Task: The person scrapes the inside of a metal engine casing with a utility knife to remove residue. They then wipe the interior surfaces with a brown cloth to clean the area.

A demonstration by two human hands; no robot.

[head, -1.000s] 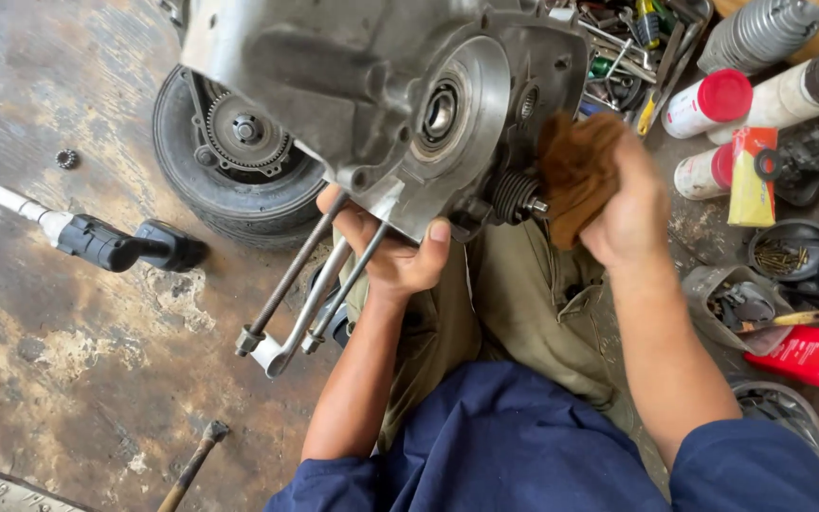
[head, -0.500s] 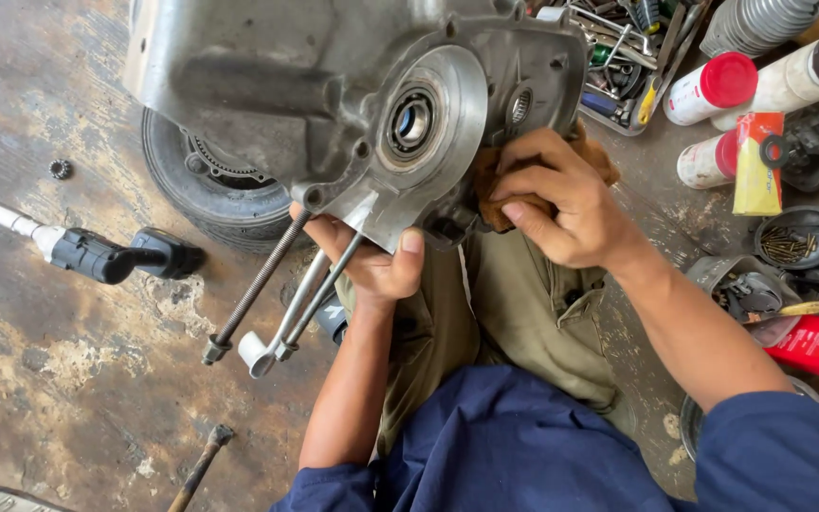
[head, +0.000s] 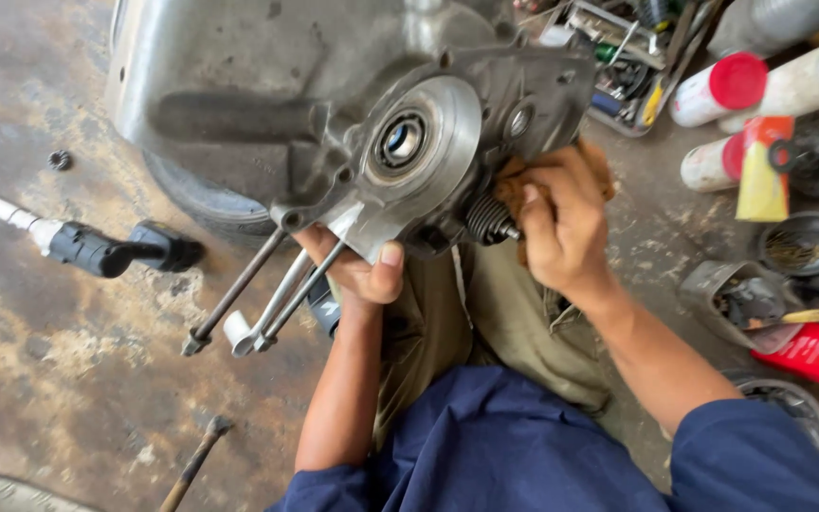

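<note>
Two hands work on one grey metal engine casing (head: 334, 104), seen from the head camera; it fills the upper middle of the view, held up over the person's lap and olive trousers. The casing is dull, greasy cast metal with a round raised flange and a bearing hole (head: 402, 140) at its centre, and a threaded stub (head: 487, 220) juts from its lower right edge. The left hand (head: 357, 267) props the casing from below, thumb pressed on the flange rim, fingers closed around three long steel tools (head: 258, 303) that slant down to the left. The right hand (head: 561, 223) is clamped on a brown rag (head: 516, 185), pressing it against the casing beside the stub.

At upper right lie two white spray cans with red caps (head: 720, 90), and just below them a yellow and orange packet (head: 763, 171). A red plastic container (head: 812, 349) sits at the right edge. A black and white spark plug cap (head: 87, 245) lies on the stained concrete floor (head: 68, 398), left.
</note>
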